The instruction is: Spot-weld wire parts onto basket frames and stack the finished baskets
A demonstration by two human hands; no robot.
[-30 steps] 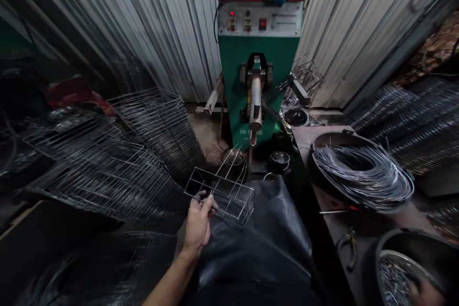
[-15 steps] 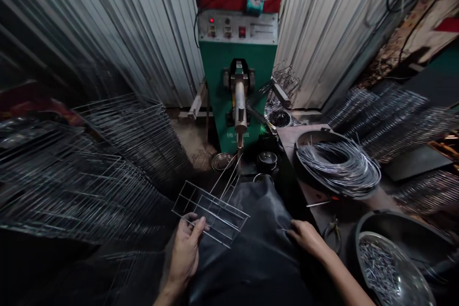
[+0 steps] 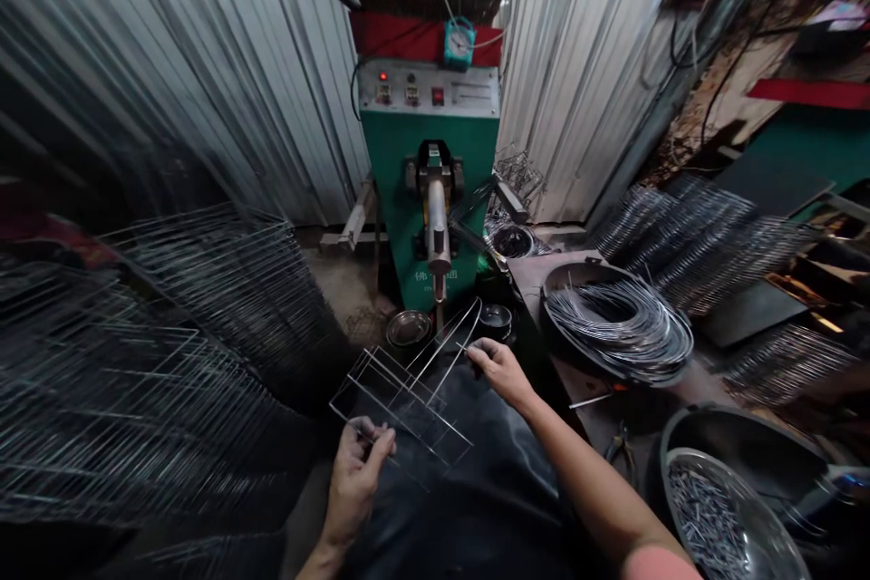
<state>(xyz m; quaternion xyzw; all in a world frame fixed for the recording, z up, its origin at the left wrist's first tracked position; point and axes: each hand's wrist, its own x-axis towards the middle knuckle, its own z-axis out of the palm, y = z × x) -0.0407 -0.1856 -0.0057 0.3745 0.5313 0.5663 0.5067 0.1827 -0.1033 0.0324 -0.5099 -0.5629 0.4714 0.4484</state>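
Moved up to wire frame [image 3: 419, 398] with right hand [image 3: 501, 372], pinching short wire [image 3: 462, 347] near curved end, pinching frame edge with left hand [image 3: 353, 473]

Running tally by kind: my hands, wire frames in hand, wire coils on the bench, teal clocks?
Hands: 2 (left hand, right hand)
Wire frame in hand: 1
Wire coil on the bench: 1
Teal clock: 1
Total: 5

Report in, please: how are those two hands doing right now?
Left hand holding wire frame. Right hand pinching short wire piece near it, contact unclear. Green machine ahead; nothing visibly blocking either hand.
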